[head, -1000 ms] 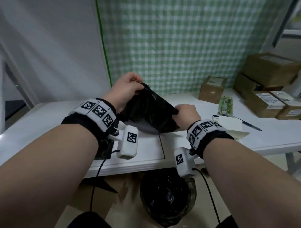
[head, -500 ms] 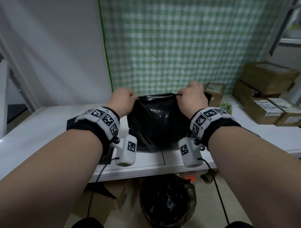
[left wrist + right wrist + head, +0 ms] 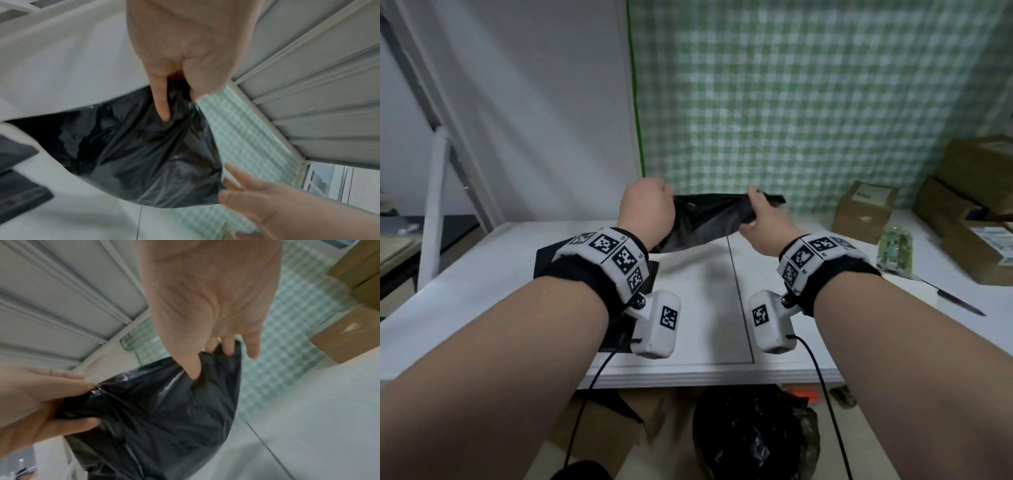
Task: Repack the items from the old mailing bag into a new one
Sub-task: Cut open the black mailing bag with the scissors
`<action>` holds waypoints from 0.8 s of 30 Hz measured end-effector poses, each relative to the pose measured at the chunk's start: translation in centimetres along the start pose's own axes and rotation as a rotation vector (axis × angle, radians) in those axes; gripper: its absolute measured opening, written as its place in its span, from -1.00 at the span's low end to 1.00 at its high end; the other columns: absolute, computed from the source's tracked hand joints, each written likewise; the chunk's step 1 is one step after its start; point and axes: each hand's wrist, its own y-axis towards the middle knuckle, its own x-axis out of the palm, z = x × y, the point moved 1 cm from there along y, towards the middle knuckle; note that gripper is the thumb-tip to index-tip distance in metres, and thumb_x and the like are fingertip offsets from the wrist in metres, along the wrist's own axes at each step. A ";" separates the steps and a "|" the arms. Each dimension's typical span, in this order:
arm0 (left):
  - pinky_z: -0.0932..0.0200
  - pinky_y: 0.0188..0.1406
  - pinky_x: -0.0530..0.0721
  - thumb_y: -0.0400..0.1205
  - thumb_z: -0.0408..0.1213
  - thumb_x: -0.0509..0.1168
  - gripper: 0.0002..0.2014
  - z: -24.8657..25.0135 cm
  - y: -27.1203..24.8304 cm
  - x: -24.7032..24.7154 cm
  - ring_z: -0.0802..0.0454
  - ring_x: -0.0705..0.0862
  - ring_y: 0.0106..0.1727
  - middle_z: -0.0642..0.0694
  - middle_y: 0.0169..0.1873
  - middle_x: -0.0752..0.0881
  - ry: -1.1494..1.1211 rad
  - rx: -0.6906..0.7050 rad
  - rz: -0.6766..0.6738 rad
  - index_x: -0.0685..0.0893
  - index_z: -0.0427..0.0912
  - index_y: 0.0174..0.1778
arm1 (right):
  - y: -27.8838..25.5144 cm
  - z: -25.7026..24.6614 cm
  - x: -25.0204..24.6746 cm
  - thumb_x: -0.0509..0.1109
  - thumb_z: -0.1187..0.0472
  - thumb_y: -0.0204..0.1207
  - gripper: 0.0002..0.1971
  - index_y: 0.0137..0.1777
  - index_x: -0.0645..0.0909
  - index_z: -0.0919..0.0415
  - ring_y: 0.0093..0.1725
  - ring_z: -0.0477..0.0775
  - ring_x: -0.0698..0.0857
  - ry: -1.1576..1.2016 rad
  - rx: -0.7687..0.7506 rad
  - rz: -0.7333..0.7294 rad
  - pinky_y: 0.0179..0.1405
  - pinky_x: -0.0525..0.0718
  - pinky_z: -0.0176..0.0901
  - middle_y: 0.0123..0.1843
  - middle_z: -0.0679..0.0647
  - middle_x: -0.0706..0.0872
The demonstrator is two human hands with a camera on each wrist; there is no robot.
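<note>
A black plastic mailing bag (image 3: pixel 709 219) hangs stretched between my two hands, above the far part of the white table (image 3: pixel 482 274). My left hand (image 3: pixel 654 205) grips its left top corner in a fist. My right hand (image 3: pixel 756 212) pinches the right top edge. In the left wrist view my fingers (image 3: pixel 164 112) curl into the crumpled bag (image 3: pixel 133 154). The right wrist view has my thumb and fingers (image 3: pixel 194 373) pinching the bag (image 3: pixel 164 410). What is inside the bag is hidden. Another flat black bag (image 3: pixel 548 253) lies on the table under my left wrist.
A small brown box (image 3: pixel 863 212) and stacked cardboard boxes (image 3: pixel 976 212) stand at the right. A green item in clear wrap (image 3: pixel 893 251) and a pen (image 3: pixel 955 301) lie nearby. Under the table's front edge is a bin with a black liner (image 3: pixel 753 438).
My right hand moved from the bag's lower corner up to its top edge. Both hands then carried the bag up and away from me, off the table.
</note>
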 end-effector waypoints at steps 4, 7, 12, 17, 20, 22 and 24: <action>0.09 -0.03 0.55 0.69 -0.37 0.04 -0.70 0.8 -2.3 4.5 -0.27 0.67 0.13 -0.36 0.09 0.70 -0.012 -0.071 -0.361 0.65 -0.43 0.09 | -1.8 5.2 1.3 0.19 0.23 0.64 -0.35 0.68 0.02 0.13 0.45 0.22 0.49 -0.081 0.207 -0.175 0.29 0.52 -0.08 0.58 0.18 0.40; 0.12 0.11 0.53 0.68 -0.38 0.05 -0.69 2.7 -3.9 7.1 -0.23 0.62 0.24 -0.31 0.21 0.66 -0.132 -0.198 -0.501 0.61 -0.40 0.22 | -3.7 9.5 1.0 0.13 0.28 0.65 -0.54 0.55 0.37 0.24 0.50 0.19 0.45 -0.252 0.308 -0.167 0.43 0.43 -0.11 0.53 0.18 0.48; 0.28 -0.43 0.67 0.70 -0.34 0.07 -0.70 6.2 -5.5 10.3 -0.04 0.64 -0.28 -0.26 -0.03 0.70 -0.445 -0.267 -0.619 0.59 -0.44 0.19 | -6.7 15.5 1.0 0.09 0.20 0.67 -0.65 0.12 0.69 0.35 0.17 0.22 0.67 -0.392 0.477 -0.173 -0.01 0.55 -0.19 0.16 0.21 0.73; 0.31 -0.46 0.54 0.69 -0.40 0.05 -0.78 8.4 -6.9 12.1 0.06 0.66 -0.19 -0.13 -0.18 0.71 -0.581 -0.263 -0.840 0.55 -0.21 -0.21 | -7.7 17.9 2.5 0.09 0.19 0.64 -0.71 -0.15 0.59 0.29 -0.18 0.16 0.58 -0.403 0.544 -0.241 -0.11 0.52 -0.15 -0.33 0.10 0.57; 0.38 -0.50 0.47 0.65 -0.40 0.10 -0.79 7.9 -6.9 13.1 0.09 0.59 -0.26 -0.10 -0.18 0.69 -0.487 -0.113 -0.773 0.61 -0.25 -0.24 | -7.9 18.4 3.1 0.17 0.19 0.60 -0.74 0.01 0.66 0.32 -0.18 0.15 0.57 -0.378 0.550 -0.250 -0.20 0.48 -0.17 -0.20 0.14 0.60; 0.27 -0.34 0.52 0.64 -0.35 0.14 -0.81 7.0 -7.0 13.7 -0.01 0.59 -0.21 -0.10 -0.19 0.66 -0.318 -0.004 -0.685 0.63 -0.25 -0.20 | -8.0 18.6 3.5 0.23 0.12 0.58 -0.74 -0.07 0.64 0.31 -0.21 0.14 0.59 -0.342 0.552 -0.229 -0.34 0.49 -0.19 -0.28 0.11 0.60; 0.15 -0.04 0.58 0.63 -0.27 0.17 -0.79 5.8 -7.2 14.4 -0.10 0.65 -0.02 -0.17 -0.06 0.71 -0.136 0.058 -0.722 0.67 -0.28 -0.09 | -8.1 18.6 3.8 0.30 0.06 0.54 -0.72 -0.22 0.54 0.30 -0.29 0.11 0.59 -0.324 0.564 -0.188 -0.52 0.40 -0.21 -0.39 0.08 0.55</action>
